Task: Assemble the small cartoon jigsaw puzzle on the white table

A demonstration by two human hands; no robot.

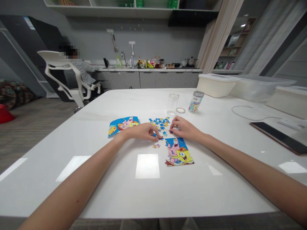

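Observation:
Partly joined on the white table is a cartoon jigsaw puzzle (179, 153), showing a pink and a yellow figure. My left hand (145, 131) is closed, its thumb and fingertips pinching a small puzzle piece (161, 138) just above the joined part's left corner. On the other side, my right hand (184, 128) pinches a dark red and blue puzzle piece (170, 132) at the tabletop. Loose puzzle pieces (159, 121), mostly blue, lie in a pile beyond and between both hands. A pinkish piece (156, 146) lies apart, left of the joined part. Behind my left wrist rests a picture sheet (116, 125).
Beyond the pile stand a clear jar (173, 102), a round lid (180, 110) and a printed canister (196, 102). Plastic bins (217, 85), a cable and a dark tablet (279, 136) occupy the right side. A person (83, 72) sits at the far left.

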